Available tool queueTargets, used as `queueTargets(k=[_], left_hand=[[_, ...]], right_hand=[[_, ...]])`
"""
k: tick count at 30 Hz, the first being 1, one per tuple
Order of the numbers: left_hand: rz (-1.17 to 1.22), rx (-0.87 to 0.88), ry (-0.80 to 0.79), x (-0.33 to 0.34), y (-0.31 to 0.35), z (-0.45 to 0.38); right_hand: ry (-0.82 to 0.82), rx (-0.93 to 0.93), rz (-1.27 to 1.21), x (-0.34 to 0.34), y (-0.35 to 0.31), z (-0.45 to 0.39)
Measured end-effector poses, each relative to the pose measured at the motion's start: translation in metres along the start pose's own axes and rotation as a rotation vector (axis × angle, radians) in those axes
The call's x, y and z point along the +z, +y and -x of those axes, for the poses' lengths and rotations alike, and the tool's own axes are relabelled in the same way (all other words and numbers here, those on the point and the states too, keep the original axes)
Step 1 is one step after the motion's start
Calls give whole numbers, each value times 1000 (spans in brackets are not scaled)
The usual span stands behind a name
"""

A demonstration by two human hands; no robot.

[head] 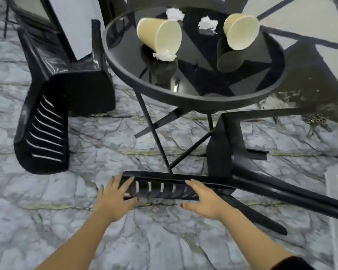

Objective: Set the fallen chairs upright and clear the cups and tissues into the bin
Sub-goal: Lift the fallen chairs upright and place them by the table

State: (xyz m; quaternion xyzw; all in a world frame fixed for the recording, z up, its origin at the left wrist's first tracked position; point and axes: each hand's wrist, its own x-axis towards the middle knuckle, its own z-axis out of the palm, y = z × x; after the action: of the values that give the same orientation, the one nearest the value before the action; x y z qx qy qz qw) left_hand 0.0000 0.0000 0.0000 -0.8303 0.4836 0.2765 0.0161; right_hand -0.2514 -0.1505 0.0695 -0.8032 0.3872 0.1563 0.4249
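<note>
- Grip: left hand and right hand spread, touching the slatted back of a fallen chair, nothing clasped.
- Chair lies on the floor beside the surface.
- Judged rigid, fairly light plastic; best held by the backrest's edges.

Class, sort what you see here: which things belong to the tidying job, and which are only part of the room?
Belong to the job: near fallen chair, left fallen chair, left cup, right cup, three crumpled tissues.

Just there: round glass table, marble floor.
</note>
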Motion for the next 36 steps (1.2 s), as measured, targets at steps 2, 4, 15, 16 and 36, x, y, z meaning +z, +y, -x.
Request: queueTargets(k=[2,4,15,16,36], left_hand=[[36,-51,80,7,-18,-23],[172,-82,105,13,-36,-47],[790,57,181,48,-45,-102],[816,62,183,47,-44,-99],[436,449,428,-268,31,84]], right_hand=[[33,-48,0,6,6,-32],[44,-71,28,10,11,-64],[139,-96,116,37,38,-155],[162,-82,120,38,37,-155],[355,-185,-494,-52,-130,64]])
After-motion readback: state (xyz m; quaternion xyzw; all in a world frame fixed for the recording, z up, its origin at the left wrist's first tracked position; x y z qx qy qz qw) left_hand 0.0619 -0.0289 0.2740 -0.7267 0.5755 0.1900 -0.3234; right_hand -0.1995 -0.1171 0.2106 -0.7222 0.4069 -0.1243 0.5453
